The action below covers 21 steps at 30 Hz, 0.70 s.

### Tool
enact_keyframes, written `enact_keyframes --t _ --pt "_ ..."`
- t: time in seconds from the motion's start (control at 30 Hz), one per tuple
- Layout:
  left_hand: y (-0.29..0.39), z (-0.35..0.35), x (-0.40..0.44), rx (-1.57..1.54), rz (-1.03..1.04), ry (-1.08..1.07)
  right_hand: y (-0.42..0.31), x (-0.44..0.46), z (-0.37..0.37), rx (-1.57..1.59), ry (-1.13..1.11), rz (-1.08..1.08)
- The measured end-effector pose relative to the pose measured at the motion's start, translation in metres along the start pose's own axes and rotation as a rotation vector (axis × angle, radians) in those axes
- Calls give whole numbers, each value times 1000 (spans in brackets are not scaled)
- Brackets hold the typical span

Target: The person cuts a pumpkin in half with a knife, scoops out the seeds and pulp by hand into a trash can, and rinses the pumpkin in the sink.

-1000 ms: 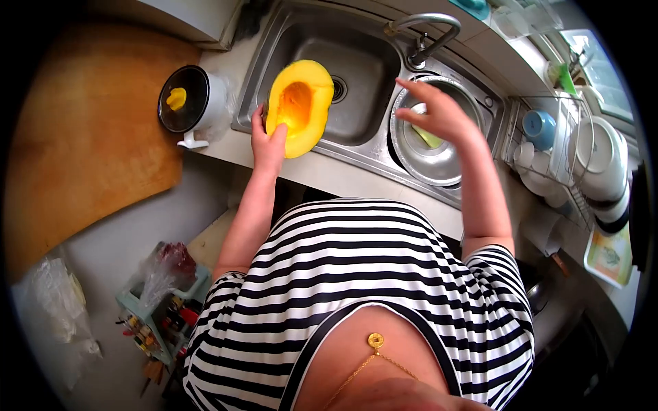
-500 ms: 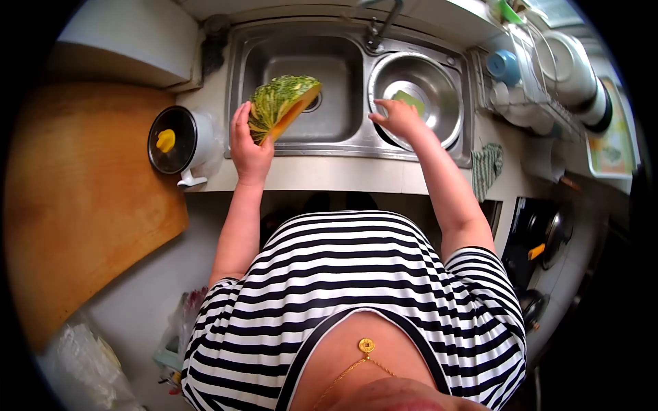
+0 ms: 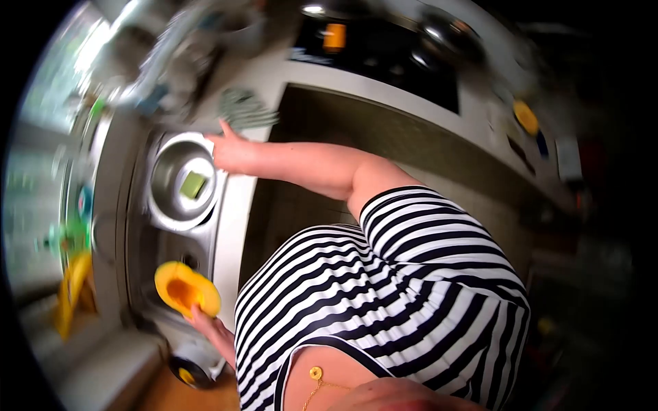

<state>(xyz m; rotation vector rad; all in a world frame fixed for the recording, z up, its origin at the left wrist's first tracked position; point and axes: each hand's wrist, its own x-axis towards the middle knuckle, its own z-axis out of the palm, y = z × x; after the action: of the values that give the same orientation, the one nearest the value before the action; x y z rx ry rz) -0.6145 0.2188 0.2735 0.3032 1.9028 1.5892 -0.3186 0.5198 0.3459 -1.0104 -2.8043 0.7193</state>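
My left hand grips a halved pumpkin over the sink basin, its orange hollow facing up. The thumb lies over the cut edge, and the other fingers are hidden under the fruit. At the rim of a round metal basin rests my right hand, one finger raised and the others at or over the edge. Whether that hand grips the rim is too blurred to tell. A green piece lies inside the metal basin.
A striped cloth lies on the counter beyond my right hand. Farther off is a black stove with a lidded pan. A dark-lidded pot stands near the sink's lower end. Blurred dishes are at the upper left.
The view has swung round toward the stove. My right hand has moved to the metal basin's rim beside the cloth. The pumpkin half, still in my left hand, now shows its hollow again.
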Motion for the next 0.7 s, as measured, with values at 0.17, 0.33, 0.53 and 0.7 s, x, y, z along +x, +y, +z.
enact_keyframes --t 0.17,0.33,0.53,0.7 --pt "-17 87 -76 263 35 -369 70 -243 8 -91 -20 295" --pt "-61 232 -158 312 -97 -786 128 -492 35 252 362 599" --pt "-69 401 -349 371 -154 -1264 75 -706 31 281 768 1071" --pt "-88 491 -461 409 -278 -1496 41 -784 41 419 961 1297"
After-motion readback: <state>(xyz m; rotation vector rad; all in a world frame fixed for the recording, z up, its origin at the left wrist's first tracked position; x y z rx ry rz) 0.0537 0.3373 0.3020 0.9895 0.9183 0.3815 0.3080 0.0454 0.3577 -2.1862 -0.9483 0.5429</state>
